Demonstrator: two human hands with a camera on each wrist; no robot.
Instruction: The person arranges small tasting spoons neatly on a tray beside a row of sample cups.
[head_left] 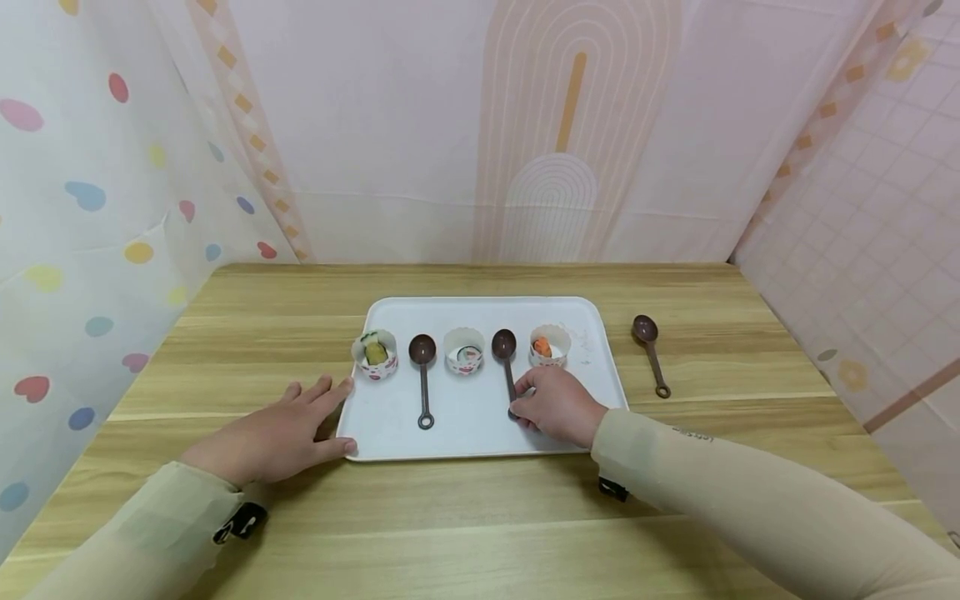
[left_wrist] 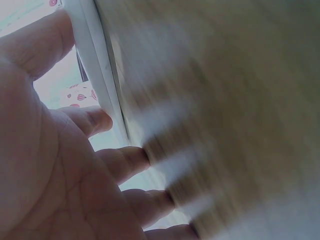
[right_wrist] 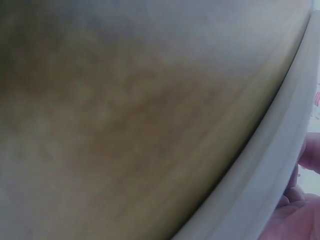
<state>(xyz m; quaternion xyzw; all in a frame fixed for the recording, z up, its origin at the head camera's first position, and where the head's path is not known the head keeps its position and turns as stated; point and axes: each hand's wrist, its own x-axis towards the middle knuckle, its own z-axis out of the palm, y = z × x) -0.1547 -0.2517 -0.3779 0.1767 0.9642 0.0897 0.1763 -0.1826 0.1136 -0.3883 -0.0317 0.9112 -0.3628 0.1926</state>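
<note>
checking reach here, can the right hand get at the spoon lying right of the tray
Probably yes: only the tray's rim separates the right hand from that spoon, though it may need to release the spoon handle it holds.

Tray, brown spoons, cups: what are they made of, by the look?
White tray: probably hard plastic, smooth; the raised rim looks molded in one piece. Melamine possible.
Brown spoons: likely plastic, somewhat glossy; bowls catch highlights and color is fairly even.
Cups: seemingly coated or plain paper; thin, printed walls. Coating unclear.
</note>
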